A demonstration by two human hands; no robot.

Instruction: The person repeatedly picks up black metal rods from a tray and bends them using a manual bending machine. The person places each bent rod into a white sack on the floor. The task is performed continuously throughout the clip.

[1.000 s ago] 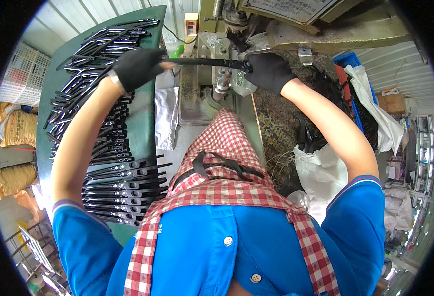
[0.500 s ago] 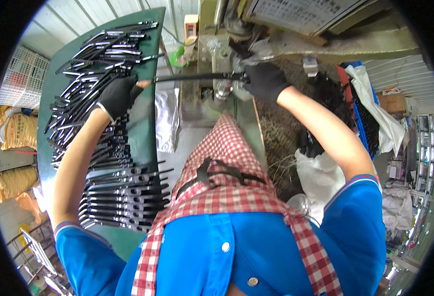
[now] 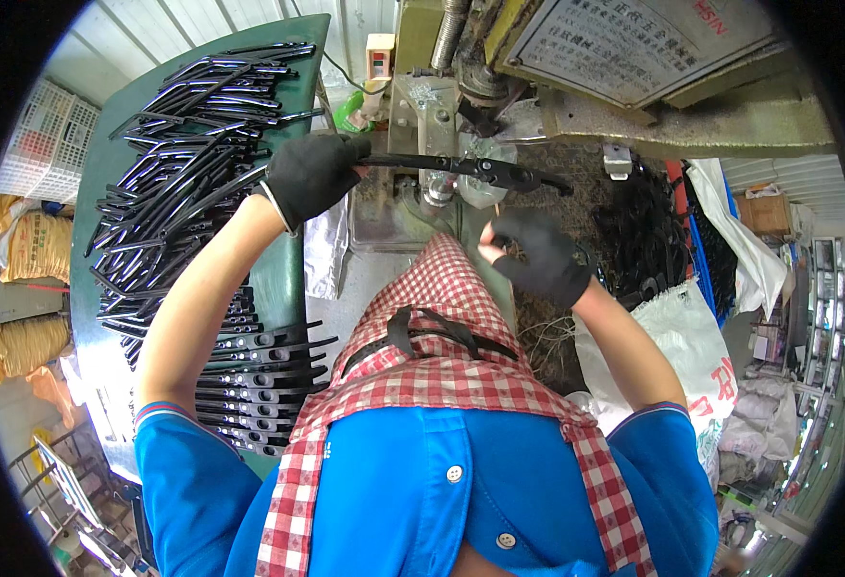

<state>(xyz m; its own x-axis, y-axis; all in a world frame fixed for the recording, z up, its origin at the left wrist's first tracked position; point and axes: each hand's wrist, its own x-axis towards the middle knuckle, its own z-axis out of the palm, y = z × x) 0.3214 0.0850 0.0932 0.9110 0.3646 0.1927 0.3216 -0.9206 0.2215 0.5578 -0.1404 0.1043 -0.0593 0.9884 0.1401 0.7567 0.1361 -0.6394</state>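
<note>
My left hand (image 3: 315, 178), in a black fingerless glove, is closed round the left end of a long black metal bar (image 3: 398, 161). The bar lies level across the front of the press. Its right part is wider and has holes, and its tip bends slightly down. My right hand (image 3: 541, 257), also gloved, is off the bar, below its right end. Its fingers are curled in near the thumb; whatever they may hold is hidden. Below the bar stands the press's metal post (image 3: 436, 192). A clear plastic bag (image 3: 485, 173) shows behind the bar.
To the left, a green table (image 3: 293, 192) carries heaped black bars (image 3: 192, 144) and a row of holed black bars (image 3: 264, 394). A heavy press body (image 3: 682, 120) overhangs the far right. A white woven sack (image 3: 672, 346) lies right, near a blue-edged bin (image 3: 704, 250).
The bar has shifted right, its holed part now past the post. My left hand moved right with it. My right hand let go of the bar and came down nearer my body.
</note>
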